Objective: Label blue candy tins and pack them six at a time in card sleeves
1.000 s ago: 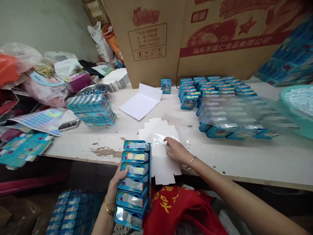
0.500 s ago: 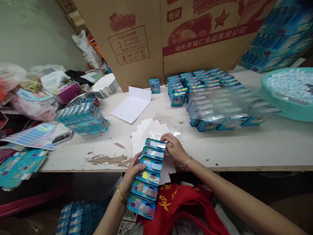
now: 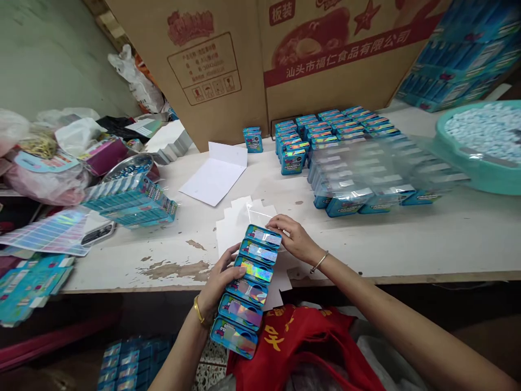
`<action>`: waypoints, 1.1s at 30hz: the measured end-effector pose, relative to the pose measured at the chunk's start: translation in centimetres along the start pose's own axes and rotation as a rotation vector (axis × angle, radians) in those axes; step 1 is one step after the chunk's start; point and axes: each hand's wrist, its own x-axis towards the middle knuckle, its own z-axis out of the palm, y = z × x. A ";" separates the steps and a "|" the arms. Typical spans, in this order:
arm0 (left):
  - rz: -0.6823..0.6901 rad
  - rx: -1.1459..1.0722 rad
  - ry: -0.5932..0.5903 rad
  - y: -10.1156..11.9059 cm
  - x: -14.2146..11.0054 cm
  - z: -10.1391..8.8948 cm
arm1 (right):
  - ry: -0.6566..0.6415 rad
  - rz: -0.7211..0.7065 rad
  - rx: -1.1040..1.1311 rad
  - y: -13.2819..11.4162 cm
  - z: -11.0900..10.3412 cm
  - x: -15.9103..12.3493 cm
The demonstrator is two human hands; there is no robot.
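My left hand (image 3: 222,282) holds a row of several small blue tins (image 3: 240,307), thumb on top and the other fingers wrapped around the far side. The row slants up from the table's front edge. Shiny rainbow strips lie across the tin faces. Bent and close together, the fingers of my right hand (image 3: 293,237) touch the right corner of the topmost tin; whatever they pinch is hidden. Behind the row, clear film (image 3: 254,214) lies over stacked white cards (image 3: 228,228).
A folded white card (image 3: 215,176) lies farther back. Rows of upright blue tins (image 3: 293,160), some under clear plastic, stand right of centre. A turquoise basin (image 3: 468,168) of pale pieces is at right. Blue packs (image 3: 134,198) sit left; a large carton (image 3: 228,119) stands behind.
The camera view has shifted slightly. The top end of the tin row has tilted a little to the right, still in my left hand. My right hand remains at the top tin.
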 end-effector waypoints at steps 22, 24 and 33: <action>-0.002 0.170 -0.058 0.7 2.1 -1.1 | -0.022 0.082 -0.045 1.8 0.2 -1.7; 0.061 0.280 -0.004 1.3 2.3 -2.1 | 0.002 0.081 -0.109 1.6 0.3 -1.9; 0.770 1.346 0.025 4.5 8.7 -4.3 | -0.017 0.263 -0.579 -0.2 2.4 -4.1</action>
